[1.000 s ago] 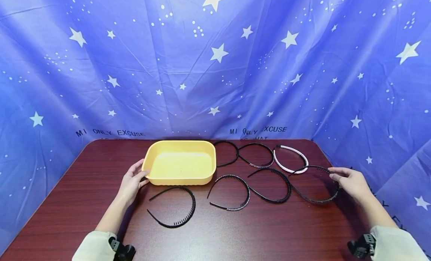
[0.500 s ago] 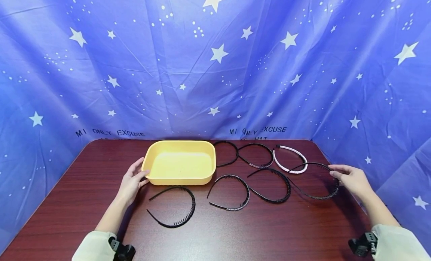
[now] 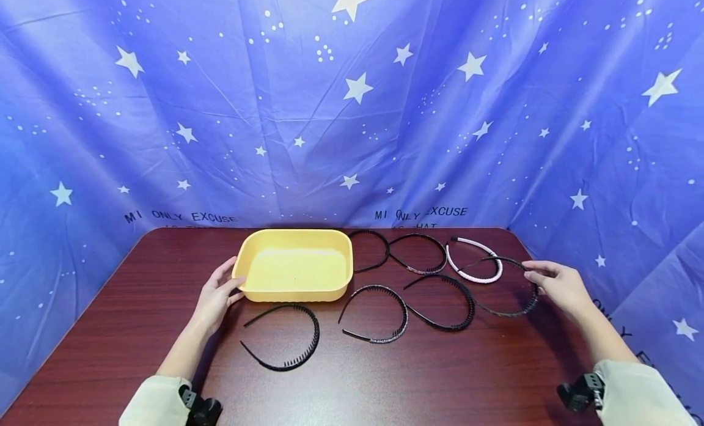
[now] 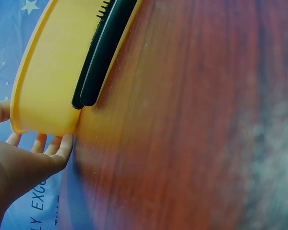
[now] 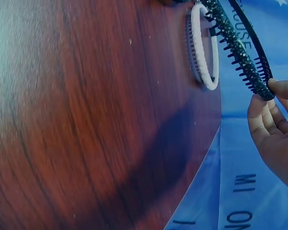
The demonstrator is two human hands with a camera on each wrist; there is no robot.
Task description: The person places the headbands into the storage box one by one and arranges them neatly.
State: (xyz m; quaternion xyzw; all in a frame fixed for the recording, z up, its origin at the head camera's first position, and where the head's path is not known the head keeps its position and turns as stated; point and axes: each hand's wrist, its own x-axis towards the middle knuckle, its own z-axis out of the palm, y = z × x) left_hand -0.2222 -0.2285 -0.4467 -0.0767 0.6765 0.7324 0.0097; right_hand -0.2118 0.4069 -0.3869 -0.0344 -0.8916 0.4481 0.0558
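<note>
Headband (image 5: pixel 238 50), glittery black, is pinched in the right hand (image 3: pixel 560 285) by the right edge of the tabletop (image 3: pixel 440 383), seemingly raised; the left hand (image 3: pixel 213 297) grips the left rim of the yellow tray (image 3: pixel 297 296); open room spreads frontward.

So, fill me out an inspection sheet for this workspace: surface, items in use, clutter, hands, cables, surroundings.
Surface: reddish-brown wood-grain table, with light glare near the front.
Items in use: yellow tray, no headband seen inside; white headband and five dark headbands on the table; one glittery dark headband in hand, apparently raised.
Clutter: nothing seen.
Left hand: grips the tray's left end.
Right hand: pinches the glittery headband.
Cables: nothing seen.
Surroundings: blue cloth with white stars, behind the table and at both sides; black devices at both cuffs.
</note>
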